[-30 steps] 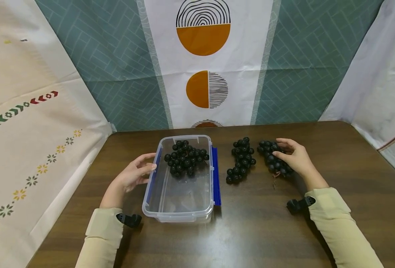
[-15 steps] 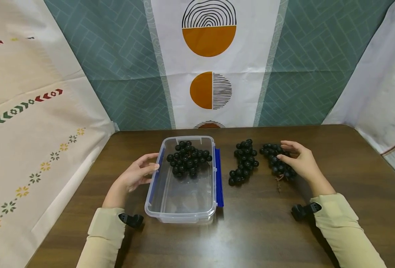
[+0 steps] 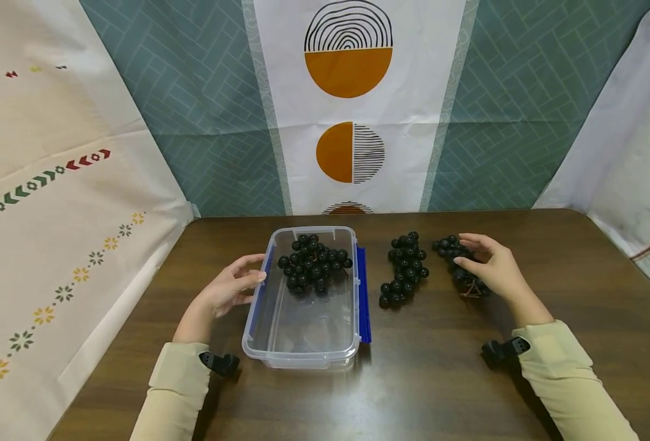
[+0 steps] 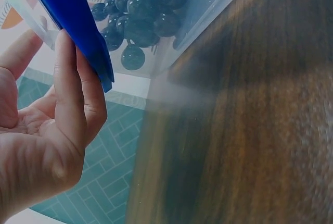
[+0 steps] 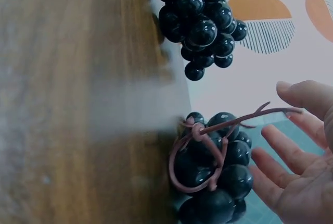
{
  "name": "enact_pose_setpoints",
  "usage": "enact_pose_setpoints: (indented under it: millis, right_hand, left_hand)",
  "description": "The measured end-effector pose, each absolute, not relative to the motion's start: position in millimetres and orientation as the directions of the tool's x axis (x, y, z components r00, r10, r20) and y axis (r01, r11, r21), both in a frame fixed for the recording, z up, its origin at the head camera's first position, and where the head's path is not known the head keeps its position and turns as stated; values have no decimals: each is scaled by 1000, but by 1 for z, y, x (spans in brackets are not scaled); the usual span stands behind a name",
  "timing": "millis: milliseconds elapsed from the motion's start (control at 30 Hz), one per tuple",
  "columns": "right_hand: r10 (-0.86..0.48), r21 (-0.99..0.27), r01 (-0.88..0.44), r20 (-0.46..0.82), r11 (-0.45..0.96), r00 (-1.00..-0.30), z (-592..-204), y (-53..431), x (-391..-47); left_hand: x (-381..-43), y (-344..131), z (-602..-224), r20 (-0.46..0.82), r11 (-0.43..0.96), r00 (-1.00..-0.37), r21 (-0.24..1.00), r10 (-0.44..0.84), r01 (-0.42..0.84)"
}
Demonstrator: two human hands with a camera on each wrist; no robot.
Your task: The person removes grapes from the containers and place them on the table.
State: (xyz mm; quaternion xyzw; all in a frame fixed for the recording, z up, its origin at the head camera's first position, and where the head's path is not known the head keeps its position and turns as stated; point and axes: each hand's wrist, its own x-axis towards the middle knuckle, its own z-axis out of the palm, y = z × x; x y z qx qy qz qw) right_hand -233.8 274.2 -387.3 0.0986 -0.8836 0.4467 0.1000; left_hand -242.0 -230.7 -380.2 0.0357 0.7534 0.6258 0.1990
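My left hand point(image 3: 228, 291) pinches the left rim of a clear plastic food container point(image 3: 310, 331), thumb at the rim, fingers outside by a blue clip flap point(image 4: 78, 21). A bunch of black grapes point(image 3: 313, 263) lies in its far half. At the right, my right hand point(image 3: 492, 266) reaches over another grape bunch point(image 5: 231, 182). Its fingertips touch the side of the grapes, while thumb and fingers stand apart and fairly straight in the right wrist view. A brown stem point(image 5: 255, 114) pokes out toward the thumb. Between container and right hand lies a third bunch point(image 3: 404, 269).
Another blue clip flap point(image 3: 363, 294) hangs down on the container's right side. The brown wooden table point(image 3: 424, 380) ends at a patterned cloth backdrop point(image 3: 225, 177). A white cloth point(image 3: 132, 263) hangs along the left. Each wrist wears a small black camera point(image 3: 222, 364).
The right-hand grape bunch has turned under my right fingers, its stem swinging up from the front toward the hand. The left hand keeps its hold on the container. The head view has shifted slightly.
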Motion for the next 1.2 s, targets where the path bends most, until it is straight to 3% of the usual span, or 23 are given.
enact_pose_setpoints:
  millis: [333,767,1200]
  right_hand:
    - [-134,-754,-284,255,593,-958,-371,265,-234]
    - [-271,-681,-429,332,594,-903,-348,251,-236]
    - [-342,-654,-486,346,580,-874,-334,240,-238]
  left_hand:
    - [-241,-231,-381,-254,222,-920,956,299,-192]
    - [-244,-231,-382,-254,224,-921,955,296,-192]
    - [-244,-231,-381,-261,240,-919,951,296,-193]
